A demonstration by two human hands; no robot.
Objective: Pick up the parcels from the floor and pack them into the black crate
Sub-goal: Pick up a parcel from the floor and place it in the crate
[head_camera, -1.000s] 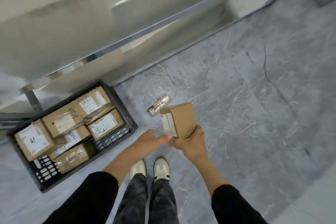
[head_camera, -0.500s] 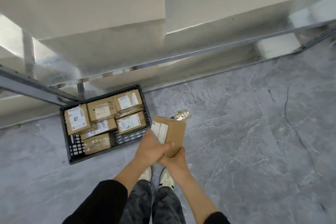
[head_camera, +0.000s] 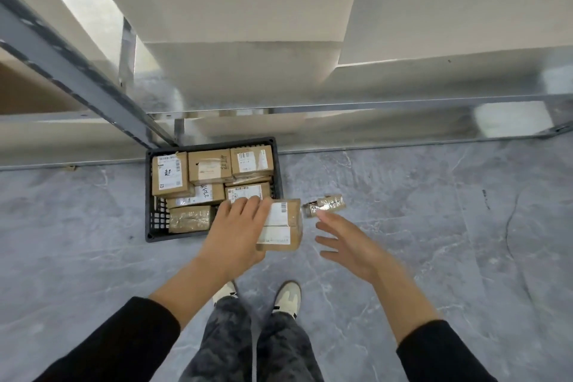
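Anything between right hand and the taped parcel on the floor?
Nothing: head view shows only bare floor between right hand and taped parcel.

Your left hand (head_camera: 235,226) covering the box (head_camera: 286,223) on its left and the crate (head_camera: 161,234) at its near right corner, labels (head_camera: 169,172) too small to read, your right hand (head_camera: 350,245) blurred.

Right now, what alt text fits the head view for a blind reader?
A person's left hand holds a labelled cardboard parcel beside a black crate of parcels; the right hand is open near a small taped parcel on the floor.
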